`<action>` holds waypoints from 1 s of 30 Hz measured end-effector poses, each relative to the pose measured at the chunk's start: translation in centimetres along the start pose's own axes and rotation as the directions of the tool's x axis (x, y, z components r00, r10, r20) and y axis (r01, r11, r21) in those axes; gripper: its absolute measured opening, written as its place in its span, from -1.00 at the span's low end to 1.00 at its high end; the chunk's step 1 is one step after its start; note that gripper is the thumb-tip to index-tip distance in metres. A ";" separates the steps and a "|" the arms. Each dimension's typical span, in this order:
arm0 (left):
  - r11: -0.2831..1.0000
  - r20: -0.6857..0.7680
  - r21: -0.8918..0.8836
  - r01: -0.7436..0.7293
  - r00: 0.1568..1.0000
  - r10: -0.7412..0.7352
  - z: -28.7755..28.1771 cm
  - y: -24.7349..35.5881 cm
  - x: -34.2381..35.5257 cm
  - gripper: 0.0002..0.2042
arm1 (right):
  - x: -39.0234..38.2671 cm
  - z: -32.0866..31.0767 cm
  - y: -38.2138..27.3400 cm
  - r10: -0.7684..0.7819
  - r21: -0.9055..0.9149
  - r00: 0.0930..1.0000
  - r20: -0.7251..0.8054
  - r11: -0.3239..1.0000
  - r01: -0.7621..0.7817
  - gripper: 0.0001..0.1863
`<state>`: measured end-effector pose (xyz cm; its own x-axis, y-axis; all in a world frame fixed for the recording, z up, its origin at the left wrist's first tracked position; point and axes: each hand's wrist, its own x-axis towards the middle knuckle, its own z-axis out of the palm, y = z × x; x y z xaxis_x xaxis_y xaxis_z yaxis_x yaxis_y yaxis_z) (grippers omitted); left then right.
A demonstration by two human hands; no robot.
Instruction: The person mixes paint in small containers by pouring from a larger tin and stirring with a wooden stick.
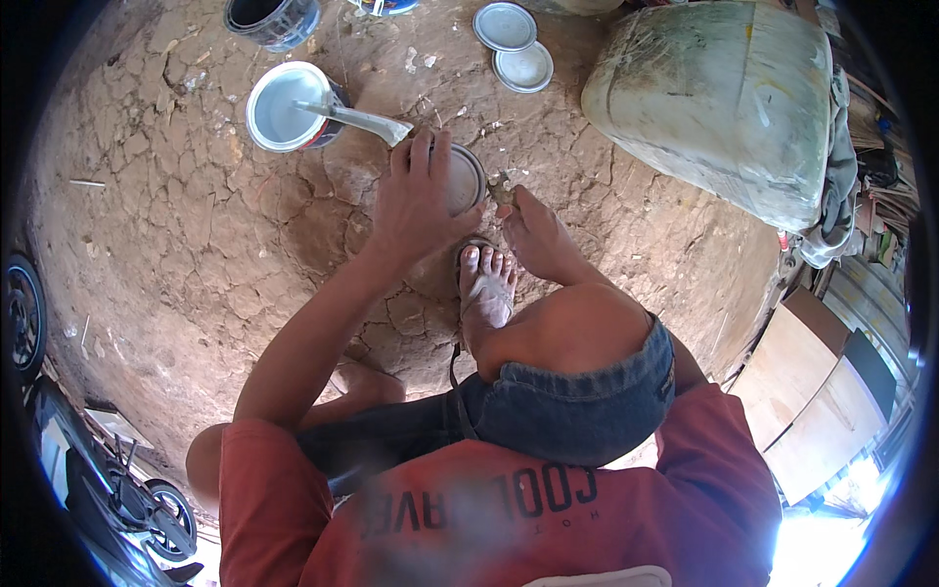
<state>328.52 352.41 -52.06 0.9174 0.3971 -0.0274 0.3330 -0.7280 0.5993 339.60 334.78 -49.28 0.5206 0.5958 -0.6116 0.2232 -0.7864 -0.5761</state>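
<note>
A round can with a grey lid (468, 180) stands on the earth just beyond my right foot. My left hand (419, 201) lies over its left side, fingers wrapped across the lid and the thumb toward the near rim. Close to the right rim, my right hand (541, 238) is closed around something small, mostly hidden by the fingers; its kind does not show. To the left stands an open paint can (256, 103), whitish inside. A flat pale stick or brush (367, 121) rests across its rim, its outer end close to my left fingertips.
Two round lids (522, 67) lie on the cracked earth floor (186, 225) ahead. Another dark open can (284, 37) stands at the far left. A big translucent plastic container (714, 108) takes up the far right. Motorcycle parts (127, 489) show at the left rim, boards (807, 391) at the right.
</note>
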 end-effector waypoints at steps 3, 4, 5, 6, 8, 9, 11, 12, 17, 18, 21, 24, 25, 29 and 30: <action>0.997 0.082 -0.008 0.078 0.994 -0.077 -0.3 0.0 0.0 -0.03 | 0.1 -0.2 -1.0 0.002 0.025 1.000 0.008 1.000 -0.002 -0.70; 0.997 0.078 -0.019 0.069 0.995 -0.067 -0.3 0.0 0.1 -0.03 | 0.2 -0.2 -0.9 0.003 0.031 1.000 0.009 1.000 -0.003 -0.69; 0.998 0.074 -0.029 0.061 0.996 -0.059 -0.3 0.1 0.1 -0.03 | 0.3 -0.1 -0.6 0.004 0.036 1.000 0.011 0.999 -0.004 -0.69; 0.998 0.070 -0.040 0.054 0.996 -0.051 -0.3 0.0 0.1 -0.03 | 0.4 0.0 -0.4 0.005 0.042 1.000 0.013 0.999 -0.005 -0.68; 1.000 0.038 -0.021 0.020 0.999 -0.019 0.0 -0.2 0.0 -0.02 | 0.6 0.4 0.2 -0.007 0.053 1.000 0.013 0.999 0.006 -0.68; 1.000 0.023 -0.011 0.003 1.000 -0.003 0.2 -0.4 -0.1 -0.02 | 0.8 0.6 0.6 -0.013 0.058 1.000 0.013 0.998 0.012 -0.68; 1.000 0.060 0.001 0.012 0.998 -0.012 0.0 -0.6 -0.1 -0.03 | 1.7 1.1 2.1 -0.089 0.078 0.995 0.041 0.993 0.086 -0.67; 1.000 0.075 0.008 0.013 0.997 -0.014 -0.2 -0.5 0.0 -0.03 | 2.3 1.3 2.9 -0.131 0.087 0.990 0.050 0.988 0.126 -0.66; 0.999 0.077 -0.011 -0.041 0.996 0.042 -0.6 -0.7 0.2 -0.04 | 4.3 1.7 5.2 -0.138 0.064 0.987 0.087 0.989 0.133 -0.67; 0.998 0.074 -0.014 -0.068 0.995 0.069 -0.5 -1.1 0.3 -0.04 | 3.4 2.3 4.8 -0.064 0.105 0.995 0.081 0.993 0.055 -0.68; 0.995 0.111 -0.016 -0.101 0.989 0.102 -0.4 -1.4 0.7 -0.03 | 0.4 2.1 2.2 0.064 0.304 0.990 0.125 0.948 -0.099 -0.77; 0.981 0.155 -0.009 -0.193 0.969 0.192 -1.1 -1.7 1.6 -0.03 | -0.3 0.8 1.0 -0.028 0.247 0.998 0.057 0.969 0.013 -0.80; 0.977 0.179 0.008 -0.213 0.962 0.208 -1.0 -1.8 1.8 -0.04 | -0.2 0.0 0.4 0.027 0.324 0.991 0.131 0.943 -0.069 -0.80; 0.962 0.225 0.022 -0.272 0.939 0.260 -1.0 -2.5 2.3 -0.05 | 0.6 -0.4 0.6 -0.166 0.234 0.972 0.164 0.964 0.125 -0.77; 0.960 0.221 0.009 -0.279 0.937 0.270 -1.1 -2.6 2.3 -0.06 | 0.8 0.0 1.2 -0.185 0.201 0.973 0.141 0.967 0.155 -0.76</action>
<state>329.51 355.81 -52.81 0.9978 0.0517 -0.0405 0.0656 -0.8151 0.5756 340.23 334.34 -50.44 0.3487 0.7480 -0.5647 0.1305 -0.6354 -0.7610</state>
